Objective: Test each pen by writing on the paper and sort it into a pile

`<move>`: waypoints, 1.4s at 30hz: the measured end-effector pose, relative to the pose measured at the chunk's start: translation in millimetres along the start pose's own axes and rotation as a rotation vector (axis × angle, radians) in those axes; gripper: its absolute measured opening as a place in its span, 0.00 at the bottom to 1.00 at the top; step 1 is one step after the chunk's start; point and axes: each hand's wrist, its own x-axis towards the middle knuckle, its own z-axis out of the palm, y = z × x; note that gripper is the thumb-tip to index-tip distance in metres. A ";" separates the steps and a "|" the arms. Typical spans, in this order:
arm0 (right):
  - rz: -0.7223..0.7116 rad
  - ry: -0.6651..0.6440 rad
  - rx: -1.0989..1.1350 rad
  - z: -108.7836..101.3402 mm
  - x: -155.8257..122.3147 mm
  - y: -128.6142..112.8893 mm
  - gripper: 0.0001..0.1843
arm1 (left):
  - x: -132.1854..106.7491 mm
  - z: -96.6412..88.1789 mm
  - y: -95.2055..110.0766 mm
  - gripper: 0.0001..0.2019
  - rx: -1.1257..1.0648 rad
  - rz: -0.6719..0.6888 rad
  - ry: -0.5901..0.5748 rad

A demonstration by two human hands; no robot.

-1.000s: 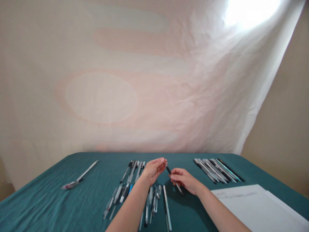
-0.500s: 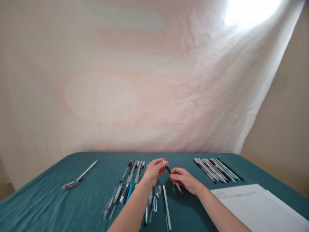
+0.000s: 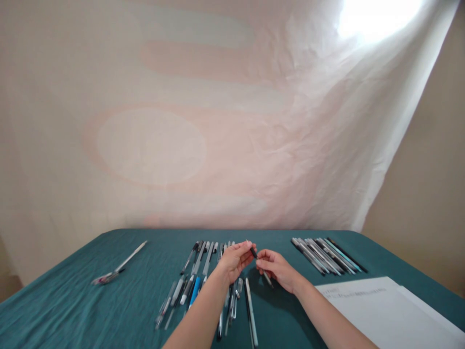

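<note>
A slim pen (image 3: 268, 278) with a dark grip section slants between my two hands above the table. My left hand (image 3: 235, 261) pinches its upper end, where a thin light tip sticks up past the fingers. Lower down, my right hand (image 3: 275, 269) has its fingers closed around the barrel. Beneath my left forearm lie several pens, among them a blue pen (image 3: 195, 290); the arm hides some of them. Two slim pens, one of them pale green (image 3: 251, 312), lie just right of that group.
A row of pens (image 3: 327, 256) lies at the back right of the green-covered table (image 3: 65, 300). White paper sheets (image 3: 385, 310) with faint writing are at the front right. At the left, a white pen (image 3: 132, 255) touches a small clear-and-dark bundle (image 3: 105, 278). A pale cloth (image 3: 232, 145) hangs behind.
My left hand has shifted slightly down and right along with the upper end of the pen. My right hand stays almost in place.
</note>
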 end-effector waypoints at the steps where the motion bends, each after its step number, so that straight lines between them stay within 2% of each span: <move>1: 0.000 0.005 0.004 -0.1 0.1 0.0 0.19 | -0.1 0.0 0.3 0.08 0.002 0.001 -0.004; 10: -0.022 0.020 0.016 0.1 2.3 0.8 0.18 | 5.2 -3.7 -1.7 0.10 0.037 0.081 0.007; 18: -0.086 0.083 -0.075 3.7 3.1 4.1 0.18 | 5.3 -2.7 -5.0 0.12 0.048 0.131 0.043; 25: -0.241 0.200 -0.251 9.5 4.6 3.3 0.16 | 4.1 -2.7 -2.9 0.13 0.033 0.159 0.055; 29: -0.299 0.222 -0.328 13.4 1.6 -1.7 0.15 | 3.8 -5.6 -1.6 0.13 0.020 0.160 0.044; 34: -0.261 0.165 -0.347 15.5 0.2 -0.9 0.20 | 0.7 -5.6 2.3 0.12 0.022 0.131 0.004; 38: -0.180 0.089 -0.263 16.4 0.5 2.2 0.22 | -2.6 -4.0 5.6 0.12 0.031 0.095 -0.039; 42: -0.198 0.173 -0.222 16.5 1.2 4.6 0.18 | -3.0 -3.5 6.1 0.11 0.033 0.092 -0.043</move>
